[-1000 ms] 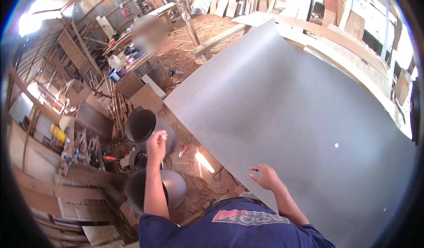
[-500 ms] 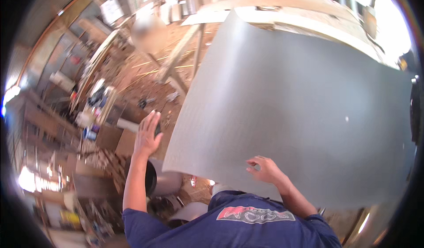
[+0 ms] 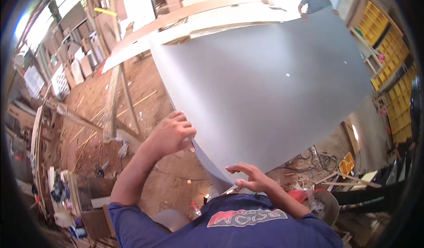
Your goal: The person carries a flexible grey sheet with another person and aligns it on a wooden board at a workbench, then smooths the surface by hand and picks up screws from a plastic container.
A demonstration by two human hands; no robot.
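Observation:
A large grey flexible sheet (image 3: 265, 97) stretches from in front of me to the far right, its left edge curled. My left hand (image 3: 176, 133) is closed around that left edge, with its thumb partly hidden. Near the sheet's closest corner, my right hand (image 3: 249, 176) has its fingers stretched out and parted, close to the surface; whether it touches is unclear. At the far right corner another person (image 3: 314, 5) has hands on the sheet's far edge. Two small white spots show on the sheet.
Behind the sheet stands a long wooden workbench (image 3: 212, 16) on wooden legs (image 3: 113, 102). Boards (image 3: 138, 7) lean at the back. Yellow shelving (image 3: 375, 24) rises on the right. Tangled cables (image 3: 309, 159) and wood scraps lie on the dirt floor at right.
My left hand has gone from open beside the sheet to gripping its left edge. The view has swung right, bringing the other person and the yellow shelving into sight.

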